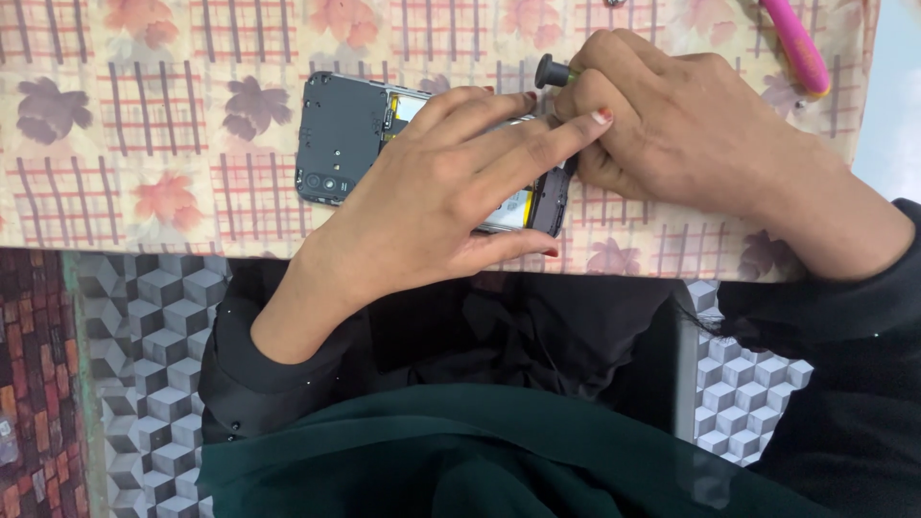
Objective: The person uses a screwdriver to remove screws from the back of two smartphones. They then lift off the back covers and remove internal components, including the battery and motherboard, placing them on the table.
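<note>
- Opened smartphone (350, 134), frame centre: being pinned flat by the left hand (432, 206), fingers spread.
- Screwdriver (554, 71): being clenched by the right hand (672, 125); best kept upright.

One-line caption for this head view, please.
Left hand steadies an opened phone on a floral tablecloth while the right hand holds a small screwdriver at its lower end.

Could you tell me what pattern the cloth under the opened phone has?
The beige tablecloth has leaf prints and red-brown grid checks, clearest in the head view.
</note>
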A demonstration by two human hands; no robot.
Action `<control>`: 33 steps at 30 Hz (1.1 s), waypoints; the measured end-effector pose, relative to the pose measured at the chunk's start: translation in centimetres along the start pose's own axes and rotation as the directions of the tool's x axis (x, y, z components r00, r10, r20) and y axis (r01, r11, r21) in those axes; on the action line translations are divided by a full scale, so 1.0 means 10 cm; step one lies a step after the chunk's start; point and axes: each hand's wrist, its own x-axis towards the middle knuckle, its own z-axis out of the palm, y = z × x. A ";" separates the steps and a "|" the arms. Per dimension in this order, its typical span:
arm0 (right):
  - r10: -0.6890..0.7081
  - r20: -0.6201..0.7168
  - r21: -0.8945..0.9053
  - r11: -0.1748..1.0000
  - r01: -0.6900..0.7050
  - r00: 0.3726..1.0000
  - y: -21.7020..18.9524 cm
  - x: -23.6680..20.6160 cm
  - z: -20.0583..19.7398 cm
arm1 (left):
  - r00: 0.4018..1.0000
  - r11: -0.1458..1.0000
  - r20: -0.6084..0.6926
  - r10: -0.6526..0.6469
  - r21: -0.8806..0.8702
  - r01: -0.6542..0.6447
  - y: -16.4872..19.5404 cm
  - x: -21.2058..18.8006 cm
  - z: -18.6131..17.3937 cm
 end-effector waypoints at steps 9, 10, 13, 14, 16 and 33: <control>-0.019 0.030 0.187 0.982 0.013 0.999 0.05 -0.01 -0.14 | 1.000 1.000 -0.011 -0.011 0.004 0.011 0.00 -0.01 0.00; -0.032 0.022 0.186 0.982 0.028 0.999 0.05 -0.01 -0.14 | 1.000 1.000 -0.017 -0.011 0.001 0.011 0.00 -0.01 0.01; -0.041 0.030 0.191 0.981 0.034 0.999 0.05 -0.03 -0.13 | 0.999 1.000 -0.040 -0.011 -0.008 0.011 0.00 -0.03 0.01; -0.024 0.054 0.192 0.981 0.013 0.998 0.04 -0.03 -0.12 | 0.999 1.000 -0.039 -0.019 -0.017 0.018 0.00 -0.04 0.01; -0.011 0.065 0.172 0.985 -0.001 0.998 0.02 -0.04 -0.10 | 0.999 0.999 -0.038 -0.033 -0.033 0.032 0.00 -0.05 -0.01; -0.049 -0.013 -0.092 0.995 0.048 0.999 -0.02 -0.11 -0.03 | 0.995 0.996 -0.039 0.089 0.012 -0.089 0.00 0.01 -0.01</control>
